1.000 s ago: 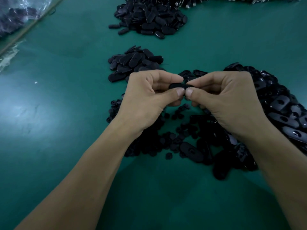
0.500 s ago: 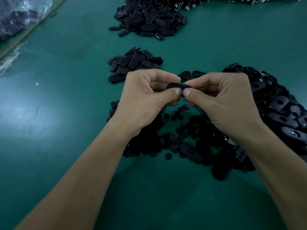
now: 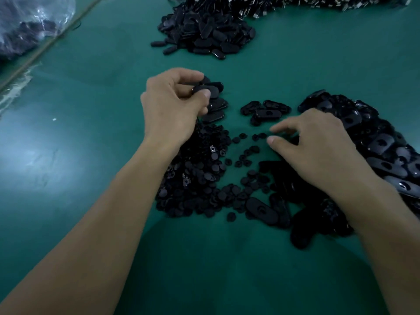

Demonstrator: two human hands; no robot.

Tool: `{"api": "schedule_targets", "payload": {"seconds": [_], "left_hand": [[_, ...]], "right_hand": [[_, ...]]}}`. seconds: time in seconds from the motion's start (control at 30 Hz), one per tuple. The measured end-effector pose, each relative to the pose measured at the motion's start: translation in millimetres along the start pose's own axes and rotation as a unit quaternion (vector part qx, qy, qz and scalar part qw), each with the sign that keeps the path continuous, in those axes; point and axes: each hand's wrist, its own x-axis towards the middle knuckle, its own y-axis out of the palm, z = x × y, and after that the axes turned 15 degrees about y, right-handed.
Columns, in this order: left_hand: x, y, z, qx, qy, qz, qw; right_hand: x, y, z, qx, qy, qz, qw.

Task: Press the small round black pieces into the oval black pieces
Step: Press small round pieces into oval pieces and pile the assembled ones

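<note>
The left hand (image 3: 172, 108) is curled round one oval piece (image 3: 205, 90), thumb on its top face, and holds it just above a small pile (image 3: 216, 108) of similar ovals on the green worktop (image 3: 91, 110). From here it looks like a finished piece about to be set down, though I cannot see its hole to be sure.

The right hand (image 3: 318, 151) is low over the loose round pieces (image 3: 255, 137) in the middle. Its thumb and forefinger are apart, a little blurred, with nothing visible between them. A thicker heap of rounds (image 3: 195, 178) lies under the left forearm, and the heap of oval pieces (image 3: 375, 142) with open holes lies behind the right hand.

To do this step well, I'd let the oval go straight onto the small pile, so done and undone pieces don't mix. The right hand should pinch a single round that lies apart from its neighbours, by the rim, so its face stays free for pressing. It's worth checking which side faces up before bringing it to the next oval. The rounds are small and slick-looking, so two could easily come up together.
</note>
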Motion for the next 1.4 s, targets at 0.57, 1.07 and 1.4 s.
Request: {"api": "schedule_targets", "payload": {"seconds": [0.57,1.07,1.4], "left_hand": [[20,8,20,0.203,0.029,0.044,0.978],[-33,6,-27,-0.074,-0.040,0.165,0.983],[-36,2,-30,-0.267,-0.114,0.118,0.950]], "right_hand": [[2,-2,-7,0.105,-0.004,0.038,0.994],[-3,7,13,0.459,-0.134,0.001,0.878],[-7,11,17,0.488,-0.150,0.031,0.859]]}}
